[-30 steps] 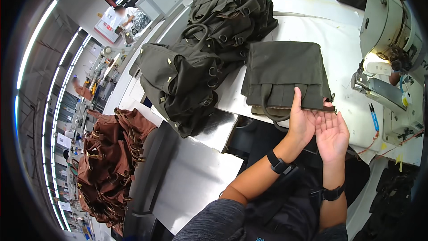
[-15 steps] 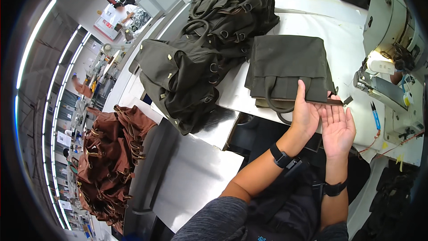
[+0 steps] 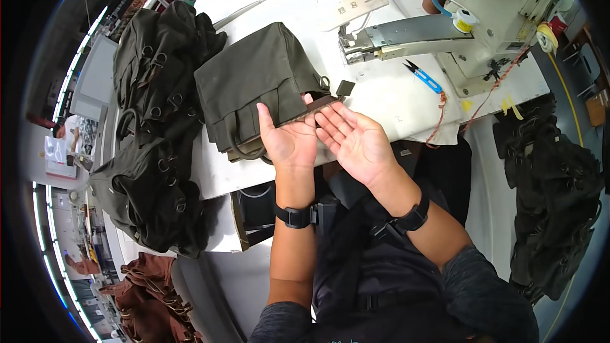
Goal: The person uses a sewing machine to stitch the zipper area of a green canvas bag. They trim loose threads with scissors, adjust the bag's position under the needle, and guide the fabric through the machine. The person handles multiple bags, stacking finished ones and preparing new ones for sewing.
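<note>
A dark olive fabric bag (image 3: 244, 73) lies on the white table, its rounded handle (image 3: 240, 146) hanging at the near edge. Along its near right side runs a brown-edged zipper (image 3: 305, 114), which ends in a small dark tab (image 3: 345, 88). My left hand (image 3: 291, 143) is palm up against that edge, thumb raised and fingers partly behind the zipper. Beside it my right hand (image 3: 357, 147) is also palm up, fingers stretched toward the zipper's end. Neither palm holds anything.
A sewing machine (image 3: 413, 33) stands behind and to the right. Blue thread snips (image 3: 424, 77) lie on the table, tied to a red cord (image 3: 441, 117). Dark bags (image 3: 143, 200) are heaped at left, brown bags (image 3: 149, 298) at lower left, more dark bags (image 3: 549, 203) at right.
My view has turned to the right, so the bag and hands appear farther left and more of the machine shows. Both hands stay palm up by the zipper.
</note>
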The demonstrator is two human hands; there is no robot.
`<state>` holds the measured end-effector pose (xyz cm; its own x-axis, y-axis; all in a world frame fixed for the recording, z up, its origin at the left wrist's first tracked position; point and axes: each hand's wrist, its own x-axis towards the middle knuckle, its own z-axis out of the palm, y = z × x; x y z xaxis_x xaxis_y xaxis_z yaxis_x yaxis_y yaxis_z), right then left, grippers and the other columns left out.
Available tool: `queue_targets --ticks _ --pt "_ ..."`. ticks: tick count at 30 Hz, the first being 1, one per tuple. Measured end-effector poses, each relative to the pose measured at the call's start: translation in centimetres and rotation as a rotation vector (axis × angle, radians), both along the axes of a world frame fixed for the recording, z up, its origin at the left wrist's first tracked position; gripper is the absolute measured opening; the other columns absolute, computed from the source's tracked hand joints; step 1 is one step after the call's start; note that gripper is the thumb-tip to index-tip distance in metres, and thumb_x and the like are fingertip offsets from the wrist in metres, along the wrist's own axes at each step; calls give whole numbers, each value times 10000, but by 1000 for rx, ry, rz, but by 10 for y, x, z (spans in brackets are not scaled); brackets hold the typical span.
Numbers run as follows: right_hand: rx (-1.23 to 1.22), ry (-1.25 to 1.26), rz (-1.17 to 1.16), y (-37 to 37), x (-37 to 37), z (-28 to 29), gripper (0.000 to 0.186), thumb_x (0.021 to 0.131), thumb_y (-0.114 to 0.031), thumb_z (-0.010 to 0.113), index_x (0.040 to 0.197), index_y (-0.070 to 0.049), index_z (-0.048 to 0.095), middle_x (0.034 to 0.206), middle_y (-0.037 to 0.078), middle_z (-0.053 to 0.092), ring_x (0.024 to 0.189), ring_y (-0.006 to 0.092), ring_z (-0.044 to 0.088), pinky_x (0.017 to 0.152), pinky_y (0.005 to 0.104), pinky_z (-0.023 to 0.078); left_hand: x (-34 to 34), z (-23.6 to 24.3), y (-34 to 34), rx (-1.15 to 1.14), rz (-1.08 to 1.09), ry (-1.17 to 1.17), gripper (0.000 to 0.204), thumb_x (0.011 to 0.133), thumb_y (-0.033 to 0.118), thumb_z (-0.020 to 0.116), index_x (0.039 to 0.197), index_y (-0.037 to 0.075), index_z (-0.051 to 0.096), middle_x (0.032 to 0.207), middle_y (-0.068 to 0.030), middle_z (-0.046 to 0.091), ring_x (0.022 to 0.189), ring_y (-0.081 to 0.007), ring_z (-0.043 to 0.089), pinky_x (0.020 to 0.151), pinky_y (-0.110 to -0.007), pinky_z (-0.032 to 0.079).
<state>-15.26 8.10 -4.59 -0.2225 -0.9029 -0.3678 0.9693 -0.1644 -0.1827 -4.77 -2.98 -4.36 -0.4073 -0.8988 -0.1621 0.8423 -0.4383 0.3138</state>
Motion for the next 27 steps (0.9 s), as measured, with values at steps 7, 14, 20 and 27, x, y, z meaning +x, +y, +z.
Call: queue_targets --ticks 7,14,20,27 --pt "-6 455 96 10 -16 7 345 1064 -222 535 1305 7 627 1114 108 710 974 195 709 824 308 557 -8 15 -12 -15 54 -67 480 1078 441 542 1300 19 596 1245 -152 678 1089 -323 656 993 -504 576" --pt "-33 1644 -547 17 -90 60 204 1045 -152 603 1141 -2 702 950 47 724 825 117 658 716 262 502 -39 44 -52 -60 72 -189 446 1093 346 496 1326 -28 560 1304 -188 645 1157 -355 637 1074 -521 540" --pt "-76 2517 -722 -27 -151 90 187 917 -99 622 1040 -4 725 958 123 739 899 339 681 828 452 531 -108 57 -93 -79 -4 -262 565 1075 410 506 1432 -27 470 1470 -188 553 1342 -343 554 1196 -515 412" --pt "-173 2854 -131 -58 -195 90 205 962 -168 601 895 14 664 899 205 691 846 362 667 749 474 513 -154 49 -87 -445 -160 -246 726 1054 569 501 1522 20 419 1556 -150 483 1399 -287 500 1180 -449 396"
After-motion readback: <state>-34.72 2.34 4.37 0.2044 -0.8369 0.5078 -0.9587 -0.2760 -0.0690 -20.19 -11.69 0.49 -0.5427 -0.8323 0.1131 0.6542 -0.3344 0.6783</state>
